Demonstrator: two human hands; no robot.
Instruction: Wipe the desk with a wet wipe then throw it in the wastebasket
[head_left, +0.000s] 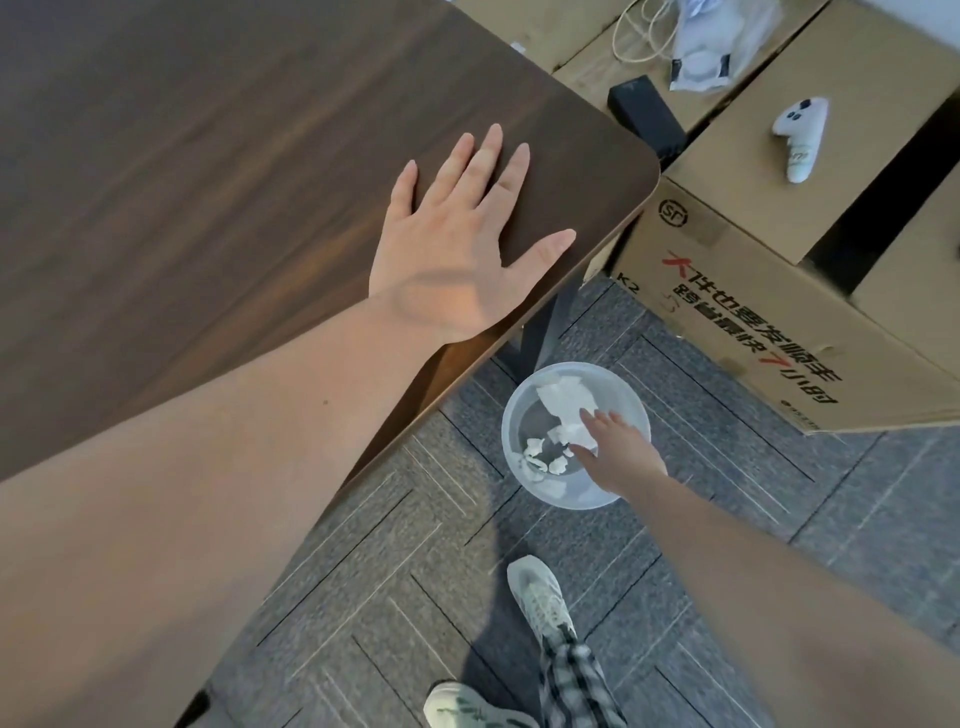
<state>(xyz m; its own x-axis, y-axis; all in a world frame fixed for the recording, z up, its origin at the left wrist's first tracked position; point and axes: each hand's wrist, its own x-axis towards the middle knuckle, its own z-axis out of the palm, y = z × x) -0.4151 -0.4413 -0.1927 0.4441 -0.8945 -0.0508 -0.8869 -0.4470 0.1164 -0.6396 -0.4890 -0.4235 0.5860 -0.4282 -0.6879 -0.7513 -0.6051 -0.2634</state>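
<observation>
My left hand (462, 234) lies flat, fingers spread, on the dark wooden desk (182, 156) near its rounded right corner. Below the desk's edge a clear round wastebasket (524, 478) stands on the floor. My right hand (618, 452) reaches down over its mouth, fingertips pinching a white wet wipe (569, 410) that hangs inside the rim. Several crumpled white scraps (540, 457) lie at the bottom of the basket.
Large cardboard boxes (753, 322) stand right of the desk, with a white controller (800, 135), a black block (647, 114) and a bagged item with cable (706, 47) on top. Grey carpet tiles (415, 571) cover the floor. My shoes (540, 597) are below.
</observation>
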